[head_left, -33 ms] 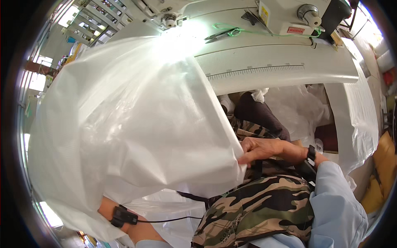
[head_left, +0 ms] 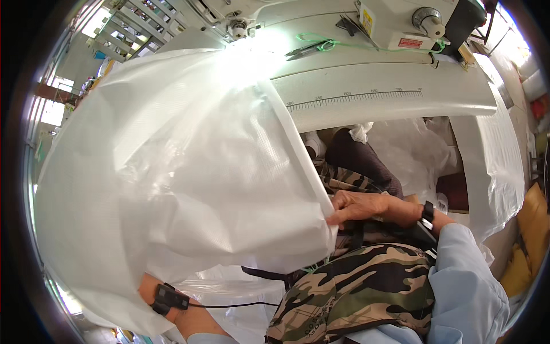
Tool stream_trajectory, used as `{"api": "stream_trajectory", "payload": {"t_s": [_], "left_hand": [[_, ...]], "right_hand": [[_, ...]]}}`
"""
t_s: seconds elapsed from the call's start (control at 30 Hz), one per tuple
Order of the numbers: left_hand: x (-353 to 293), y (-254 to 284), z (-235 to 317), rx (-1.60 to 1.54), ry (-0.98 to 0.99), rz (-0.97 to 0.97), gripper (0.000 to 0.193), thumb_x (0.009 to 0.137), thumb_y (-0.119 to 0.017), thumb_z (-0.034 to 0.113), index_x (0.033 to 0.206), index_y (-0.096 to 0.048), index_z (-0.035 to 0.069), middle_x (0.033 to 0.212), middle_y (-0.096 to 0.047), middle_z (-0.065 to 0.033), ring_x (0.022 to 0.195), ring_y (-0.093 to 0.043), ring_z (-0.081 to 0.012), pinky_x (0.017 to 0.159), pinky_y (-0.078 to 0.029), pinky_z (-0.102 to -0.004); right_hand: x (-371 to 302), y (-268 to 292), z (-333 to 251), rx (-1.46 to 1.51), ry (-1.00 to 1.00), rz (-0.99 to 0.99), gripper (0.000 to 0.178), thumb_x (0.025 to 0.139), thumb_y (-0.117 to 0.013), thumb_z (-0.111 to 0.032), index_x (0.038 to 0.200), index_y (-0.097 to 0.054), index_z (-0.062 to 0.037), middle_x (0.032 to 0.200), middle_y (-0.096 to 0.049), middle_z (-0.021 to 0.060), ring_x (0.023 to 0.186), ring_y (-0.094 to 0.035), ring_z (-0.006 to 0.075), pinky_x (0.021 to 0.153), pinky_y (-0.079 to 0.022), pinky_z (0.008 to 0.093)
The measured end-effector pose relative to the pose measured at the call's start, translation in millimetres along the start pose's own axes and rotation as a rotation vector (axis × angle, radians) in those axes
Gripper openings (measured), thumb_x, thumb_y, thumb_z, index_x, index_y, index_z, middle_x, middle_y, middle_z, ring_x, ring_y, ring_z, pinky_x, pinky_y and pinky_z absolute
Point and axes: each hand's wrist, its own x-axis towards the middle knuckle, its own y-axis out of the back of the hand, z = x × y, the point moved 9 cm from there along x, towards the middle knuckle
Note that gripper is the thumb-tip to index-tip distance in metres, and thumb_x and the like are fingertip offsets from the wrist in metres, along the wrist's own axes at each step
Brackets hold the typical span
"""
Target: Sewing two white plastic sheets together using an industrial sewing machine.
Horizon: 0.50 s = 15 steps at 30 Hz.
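Observation:
A large white woven plastic sheet (head_left: 189, 172) spreads from the sewing machine (head_left: 395, 26) down toward my lap. My right hand (head_left: 361, 207) pinches the sheet's folded right edge near its lower corner, thumb and fingers closed on it. Of my left hand (head_left: 147, 288) only the wrist end shows, below the sheet's lower edge. Its fingers are hidden under the sheet. At the far end the sheet runs into the bright glare of a lamp (head_left: 255, 54), which hides where it meets the machine.
Thread snips (head_left: 306, 50) with a green cord lie on the machine bed (head_left: 355, 80), which has a printed ruler. Another white sheet (head_left: 492, 172) hangs at the right. Clear plastic (head_left: 412, 149) lies beneath the table. A black cable (head_left: 240, 305) runs from my left wrist device.
The sheet's left side has billowed slightly farther left and its creases have shifted. My right hand has moved a little left with the edge in its grip.

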Motion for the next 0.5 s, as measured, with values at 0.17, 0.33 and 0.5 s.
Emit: {"api": "stream_trajectory", "payload": {"t_s": [0.17, 0.33, 0.5], "left_hand": [[-5, -99, -52, 0.082, -0.041, -0.069, 0.022, 0.096, -0.048, 0.008, 0.096, -0.064, -0.006, 0.098, -0.068, -0.0206, 0.094, -0.063, -0.0378, 0.078, -0.051, -0.0401], [-75, -229, -40, 0.106, -0.213, -0.071, 0.022, 0.096, -0.047, 0.008, 0.095, -0.064, -0.006, 0.098, -0.068, -0.0206, 0.094, -0.063, -0.0379, 0.078, -0.051, -0.0404], [-64, -190, 166, 0.058, -0.223, -0.423, 0.017, 0.090, -0.048, -0.002, 0.095, -0.063, -0.005, 0.084, -0.067, -0.0202, 0.072, -0.064, -0.0361, 0.070, -0.052, -0.0412]], "right_hand": [[33, 34, 61, -0.227, -0.101, 0.175, 0.041, 0.095, -0.060, -0.035, 0.080, -0.072, 0.0008, 0.070, -0.066, 0.0029, 0.069, -0.057, 0.0075, 0.067, -0.047, 0.0265], [38, 7, 1, -1.083, 0.377, 0.149, 0.023, 0.087, -0.064, -0.026, 0.088, -0.068, -0.0034, 0.072, -0.064, 0.0062, 0.069, -0.065, 0.0233, 0.071, -0.051, 0.0348], [31, -32, -134, -1.487, 0.449, 0.553, 0.029, 0.082, -0.069, -0.027, 0.097, -0.064, -0.0024, 0.099, -0.067, 0.0086, 0.074, -0.064, 0.0279, 0.078, -0.049, 0.0403]]}}
